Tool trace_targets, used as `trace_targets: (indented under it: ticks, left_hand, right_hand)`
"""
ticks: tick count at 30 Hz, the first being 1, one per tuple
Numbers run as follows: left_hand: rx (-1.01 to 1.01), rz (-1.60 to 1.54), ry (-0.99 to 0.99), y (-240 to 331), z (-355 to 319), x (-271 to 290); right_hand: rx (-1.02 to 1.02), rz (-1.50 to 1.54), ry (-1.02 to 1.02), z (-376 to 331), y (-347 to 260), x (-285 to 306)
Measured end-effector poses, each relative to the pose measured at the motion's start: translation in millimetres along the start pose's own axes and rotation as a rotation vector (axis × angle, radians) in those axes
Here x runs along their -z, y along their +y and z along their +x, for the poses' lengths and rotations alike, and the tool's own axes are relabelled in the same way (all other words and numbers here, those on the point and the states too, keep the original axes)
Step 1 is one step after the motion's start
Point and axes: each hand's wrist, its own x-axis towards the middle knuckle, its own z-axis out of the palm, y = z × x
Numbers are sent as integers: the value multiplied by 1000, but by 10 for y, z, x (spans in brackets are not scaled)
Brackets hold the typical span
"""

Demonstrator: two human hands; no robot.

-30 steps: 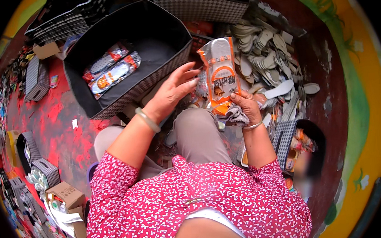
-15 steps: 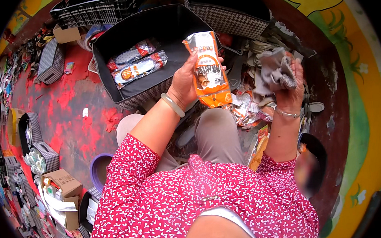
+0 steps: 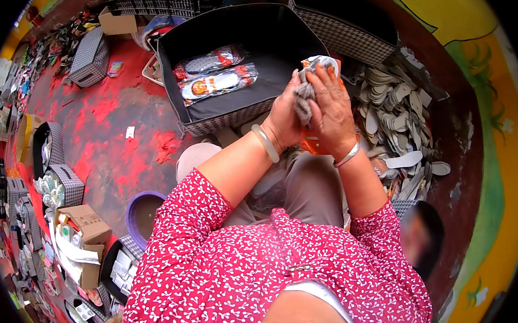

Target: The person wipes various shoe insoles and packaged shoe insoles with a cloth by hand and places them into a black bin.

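My left hand (image 3: pixel 284 119) and my right hand (image 3: pixel 329 111) are raised together over my lap. Both grip an orange plastic packet (image 3: pixel 311 140) with a pair of grey insoles (image 3: pixel 312 80) sticking out of its top. The right hand covers the front of the insoles; the left holds the packet's side. Just beyond my hands stands a black fabric bin (image 3: pixel 239 97) holding two packed insole packets (image 3: pixel 217 83). A heap of loose grey insoles (image 3: pixel 396 101) lies to my right.
A second dark checked bin (image 3: pixel 345 26) stands at the back right. On the red floor to the left are a purple bucket (image 3: pixel 139 213), cardboard boxes (image 3: pixel 86 224), small checked bins (image 3: pixel 62 184) and stacked black crates (image 3: pixel 163 0). A curved painted wall (image 3: pixel 483 104) bounds the right.
The right hand, which held the grey insoles apart to the right, has come across to the packet in my left hand. Both hands now close around packet and insoles.
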Motion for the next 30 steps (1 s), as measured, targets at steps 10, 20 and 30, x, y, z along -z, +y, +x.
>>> trace_targets:
  ticks: [10,20,30]
  left_hand:
    - [-198,47,-23,224,34,217]
    - [-3,-99,-72,12,-81,-2]
    - [-133,-33,20,334,21,291]
  right_hand:
    - [101,257,-36,45,-100,-158]
    - [29,208,216,255,164,-110]
    - [-99,814,-62,15,-139,-191]
